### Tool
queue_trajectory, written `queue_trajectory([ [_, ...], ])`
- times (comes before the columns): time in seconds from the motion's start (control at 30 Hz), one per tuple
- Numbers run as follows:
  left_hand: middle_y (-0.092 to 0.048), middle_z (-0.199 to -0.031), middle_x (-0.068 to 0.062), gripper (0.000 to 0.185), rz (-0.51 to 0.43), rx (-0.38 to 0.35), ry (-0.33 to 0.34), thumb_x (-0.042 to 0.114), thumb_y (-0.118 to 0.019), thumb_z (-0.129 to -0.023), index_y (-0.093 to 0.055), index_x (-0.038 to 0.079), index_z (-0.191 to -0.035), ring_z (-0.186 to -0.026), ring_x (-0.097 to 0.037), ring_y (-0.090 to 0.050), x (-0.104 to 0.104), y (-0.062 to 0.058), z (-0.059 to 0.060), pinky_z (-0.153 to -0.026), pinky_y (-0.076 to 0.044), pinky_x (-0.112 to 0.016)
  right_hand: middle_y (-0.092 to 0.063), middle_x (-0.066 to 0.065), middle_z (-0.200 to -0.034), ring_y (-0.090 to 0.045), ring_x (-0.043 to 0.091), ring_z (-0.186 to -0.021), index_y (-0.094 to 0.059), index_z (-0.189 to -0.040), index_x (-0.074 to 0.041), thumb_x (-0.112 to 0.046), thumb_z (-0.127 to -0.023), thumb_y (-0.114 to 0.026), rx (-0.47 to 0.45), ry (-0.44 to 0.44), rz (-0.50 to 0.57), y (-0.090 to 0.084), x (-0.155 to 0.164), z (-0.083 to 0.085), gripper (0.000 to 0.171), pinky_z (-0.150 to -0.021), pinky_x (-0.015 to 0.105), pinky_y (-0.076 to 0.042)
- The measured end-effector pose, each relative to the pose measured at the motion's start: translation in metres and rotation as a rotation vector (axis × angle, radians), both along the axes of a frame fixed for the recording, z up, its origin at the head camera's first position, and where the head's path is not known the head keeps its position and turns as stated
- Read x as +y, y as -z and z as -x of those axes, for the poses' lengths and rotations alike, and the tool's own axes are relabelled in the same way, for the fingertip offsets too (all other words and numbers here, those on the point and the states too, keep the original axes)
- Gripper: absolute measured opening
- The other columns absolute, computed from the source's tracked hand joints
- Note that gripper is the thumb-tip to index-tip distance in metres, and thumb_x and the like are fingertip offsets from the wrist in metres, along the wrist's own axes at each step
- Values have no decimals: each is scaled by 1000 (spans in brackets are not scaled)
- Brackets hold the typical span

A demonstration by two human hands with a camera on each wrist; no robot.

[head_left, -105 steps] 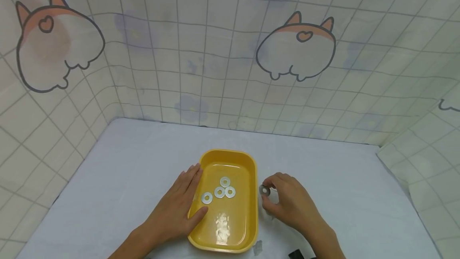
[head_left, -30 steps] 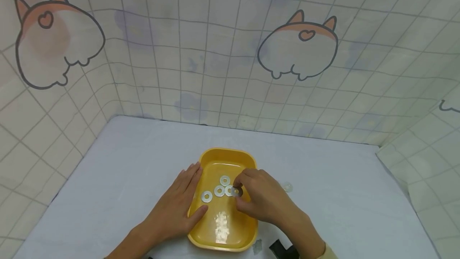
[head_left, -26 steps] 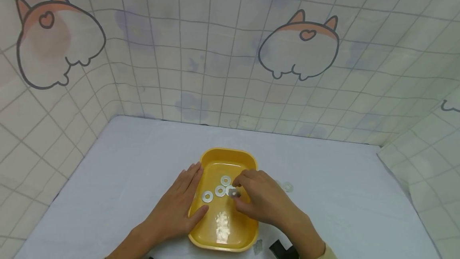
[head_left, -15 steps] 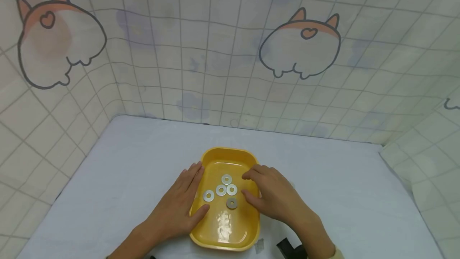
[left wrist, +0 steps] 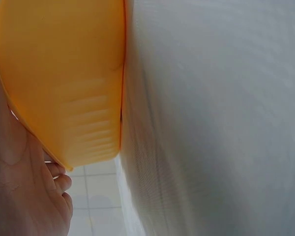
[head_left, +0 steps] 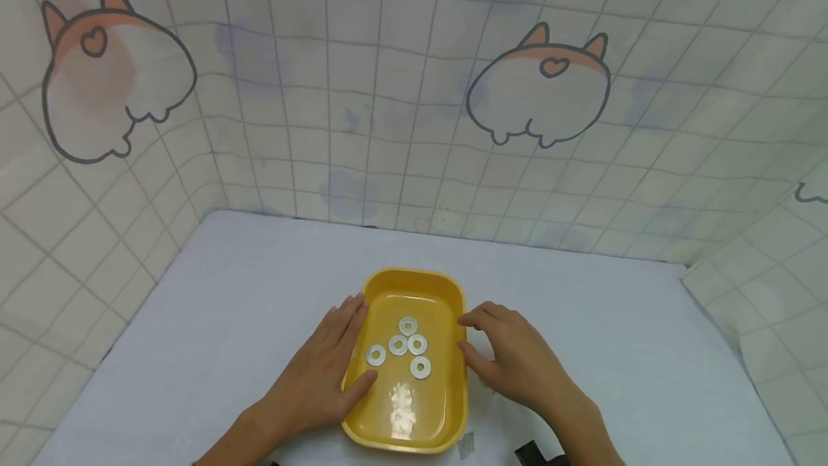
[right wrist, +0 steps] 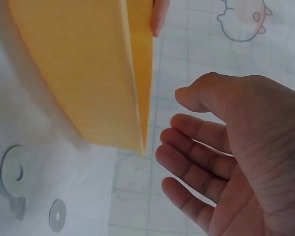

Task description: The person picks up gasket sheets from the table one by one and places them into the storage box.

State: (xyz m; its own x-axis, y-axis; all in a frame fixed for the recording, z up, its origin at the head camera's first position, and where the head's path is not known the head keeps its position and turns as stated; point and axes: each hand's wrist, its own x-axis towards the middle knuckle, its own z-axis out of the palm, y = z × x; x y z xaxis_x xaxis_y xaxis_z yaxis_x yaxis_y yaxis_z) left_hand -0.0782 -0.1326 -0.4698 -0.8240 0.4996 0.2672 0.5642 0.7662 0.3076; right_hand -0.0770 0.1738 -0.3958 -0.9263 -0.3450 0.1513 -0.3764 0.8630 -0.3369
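The person's left hand (head_left: 317, 372) is lying flat along the left side of the yellow tray (head_left: 414, 282), fingers stretched out against the rim and the thumb tip hooking just over the edge near the front; it is steadying the tray rather than gripping anything. In the left wrist view the palm (left wrist: 19, 196) is pressing up against the tray's outer wall (left wrist: 64, 78).

The right hand (head_left: 517, 362) is hovering just beside the tray's right wall, fingers loosely spread and gently bent, holding nothing. The right wrist view is showing the open palm (right wrist: 246, 162) facing the tray's side (right wrist: 83, 73), with a small gap between them.

Inside the tray five metal washers (head_left: 404, 347) are lying flat on the floor: three are clustering together near the middle, one is sitting to their left close to the left thumb, and one is resting just in front of the cluster on the right.

The tray is standing on a white table (head_left: 614, 351). In the right wrist view two more washers (right wrist: 17, 167) are lying on the table surface outside the tray. A tiled curtain with cartoon animal prints (head_left: 537, 85) is hanging around the table.
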Motion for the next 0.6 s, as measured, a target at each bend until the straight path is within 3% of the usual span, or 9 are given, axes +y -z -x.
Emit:
queue_trajectory([
  [0.33, -28, -175, -17, 94, 7, 15, 1, 48, -67, -98, -28, -4, -165, -162, -34, -31, 1, 1, 0, -135, 10, -20, -75, -7, -111, -69, 14, -101, -77, -113, -17, -26, -90, -83, 3, 68, 1, 9, 14, -5, 25, -92, 40, -64],
  [0.6, -27, -175, -16, 94, 17, 13, -2, 49, -66, -98, -27, -3, -165, -163, -33, -30, 0, 2, 0, -135, 10, -20, -74, -4, -108, -68, 16, -100, -77, -111, -17, -26, -92, -82, -78, 134, 10, 18, 22, -10, 22, -92, 40, -63],
])
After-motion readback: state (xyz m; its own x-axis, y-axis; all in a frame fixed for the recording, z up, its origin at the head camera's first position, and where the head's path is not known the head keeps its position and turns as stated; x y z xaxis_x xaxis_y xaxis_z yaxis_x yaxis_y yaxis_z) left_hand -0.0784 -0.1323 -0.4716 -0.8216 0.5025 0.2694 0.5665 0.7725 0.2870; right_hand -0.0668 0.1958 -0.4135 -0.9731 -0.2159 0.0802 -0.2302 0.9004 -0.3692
